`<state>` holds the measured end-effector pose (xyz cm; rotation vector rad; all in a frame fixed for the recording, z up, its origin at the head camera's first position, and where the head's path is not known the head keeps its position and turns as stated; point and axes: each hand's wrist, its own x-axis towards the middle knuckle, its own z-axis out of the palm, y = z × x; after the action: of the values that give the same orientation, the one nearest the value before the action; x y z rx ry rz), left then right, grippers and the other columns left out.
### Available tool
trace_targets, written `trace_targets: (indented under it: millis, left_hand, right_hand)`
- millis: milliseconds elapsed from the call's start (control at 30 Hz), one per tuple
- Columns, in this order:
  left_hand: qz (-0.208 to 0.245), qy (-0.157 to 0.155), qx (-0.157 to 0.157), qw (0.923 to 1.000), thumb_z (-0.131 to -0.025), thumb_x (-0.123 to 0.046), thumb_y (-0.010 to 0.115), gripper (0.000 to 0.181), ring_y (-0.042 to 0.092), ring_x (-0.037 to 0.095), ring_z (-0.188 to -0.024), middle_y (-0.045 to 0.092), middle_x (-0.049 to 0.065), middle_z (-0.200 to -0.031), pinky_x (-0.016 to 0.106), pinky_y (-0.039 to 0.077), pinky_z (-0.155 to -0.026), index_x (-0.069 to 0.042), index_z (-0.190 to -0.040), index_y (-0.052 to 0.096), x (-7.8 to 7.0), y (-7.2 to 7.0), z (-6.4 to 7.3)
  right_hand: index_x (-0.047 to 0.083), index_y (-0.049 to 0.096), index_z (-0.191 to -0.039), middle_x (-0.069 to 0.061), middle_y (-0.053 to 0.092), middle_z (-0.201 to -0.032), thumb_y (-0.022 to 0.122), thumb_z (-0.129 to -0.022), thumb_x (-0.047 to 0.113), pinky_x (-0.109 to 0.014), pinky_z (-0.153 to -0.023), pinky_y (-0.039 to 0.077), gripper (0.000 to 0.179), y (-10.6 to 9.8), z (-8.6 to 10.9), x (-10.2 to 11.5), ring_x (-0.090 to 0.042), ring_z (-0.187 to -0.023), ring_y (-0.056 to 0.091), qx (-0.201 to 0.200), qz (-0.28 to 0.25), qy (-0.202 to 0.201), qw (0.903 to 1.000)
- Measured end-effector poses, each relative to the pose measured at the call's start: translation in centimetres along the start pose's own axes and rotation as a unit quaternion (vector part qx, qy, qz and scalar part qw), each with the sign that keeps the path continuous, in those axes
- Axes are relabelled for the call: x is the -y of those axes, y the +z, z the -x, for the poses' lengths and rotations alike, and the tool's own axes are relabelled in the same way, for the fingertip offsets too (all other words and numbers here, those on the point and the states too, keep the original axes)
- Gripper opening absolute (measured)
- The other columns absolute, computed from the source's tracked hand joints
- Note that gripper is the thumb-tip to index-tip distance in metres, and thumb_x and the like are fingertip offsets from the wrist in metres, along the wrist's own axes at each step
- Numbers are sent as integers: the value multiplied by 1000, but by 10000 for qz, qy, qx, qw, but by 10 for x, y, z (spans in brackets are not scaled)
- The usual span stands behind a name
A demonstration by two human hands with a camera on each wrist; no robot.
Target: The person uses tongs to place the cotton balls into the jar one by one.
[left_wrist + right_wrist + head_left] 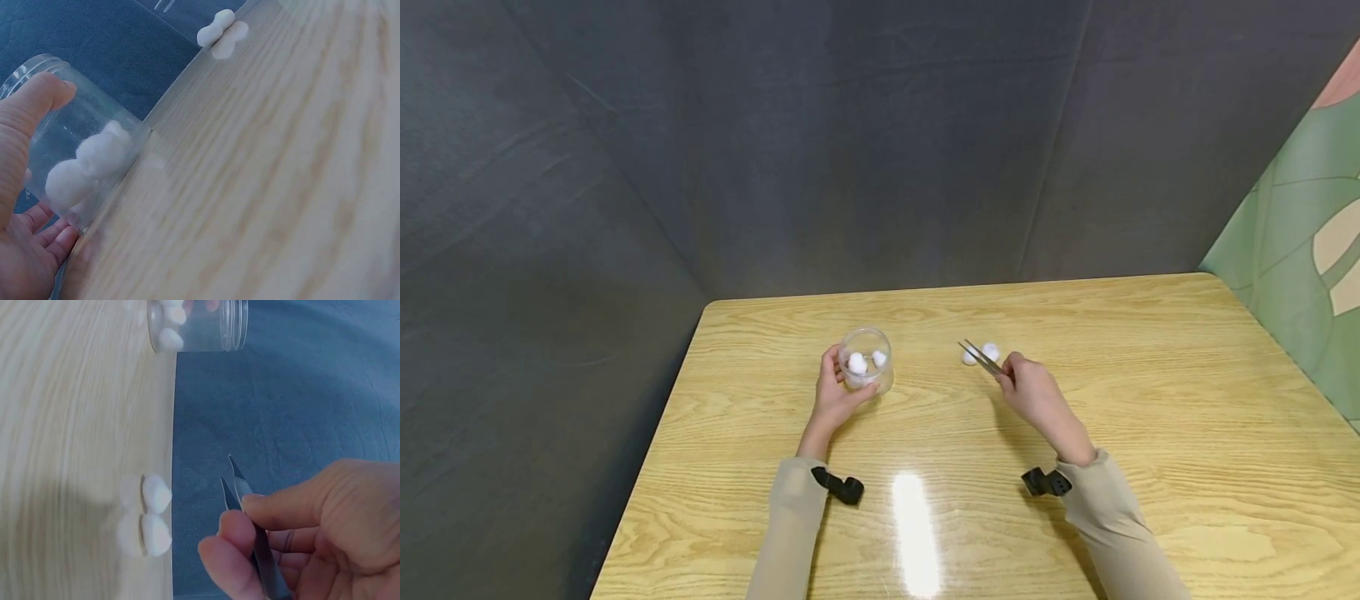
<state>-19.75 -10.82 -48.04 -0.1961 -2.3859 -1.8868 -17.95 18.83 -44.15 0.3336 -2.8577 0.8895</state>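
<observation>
A clear open-topped jar (886, 379) stands on the table with several white cotton balls (100, 155) in its bottom. My left hand (837, 400) grips the jar round its side, thumb near the rim in the left wrist view. My right hand (1036, 398) pinches a pair of metal tweezers (984, 359) between thumb and fingers. The tweezers' tips are a little apart with nothing between them. They are held above two cotton balls (156, 515) that lie side by side on the table, to the right of the jar.
The wood-grain table (737, 500) ends at a dark fabric wall (880, 150) behind and at the left. A green patterned surface (1292, 225) borders it at the right. Black wrist cameras (844, 488) sit on both sleeves.
</observation>
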Motion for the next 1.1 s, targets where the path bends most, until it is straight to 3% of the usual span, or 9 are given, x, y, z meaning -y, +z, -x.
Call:
trace_targets:
  millis: [500,1100]
  left_hand:
    - [-6,-31,-5,10000,-74,0,74,78,41,42,-114,40,30,-129,50,34,-95,4,-137,29,1,0,-1]
    - [10,6,55,10000,-74,-2,74,78,42,40,-113,40,29,-127,49,36,-94,5,-137,27,4,-1,-1]
  right_hand:
    - [-6,50,-84,-12,52,-66,53,-90,0,-28,-45,37,9,5,0,-12,-17,-51,45,440,7,460,9980]
    - [-8,52,-86,-13,53,-67,51,-92,1,-28,-45,37,11,11,-4,-20,-16,-51,45,684,132,640,9955]
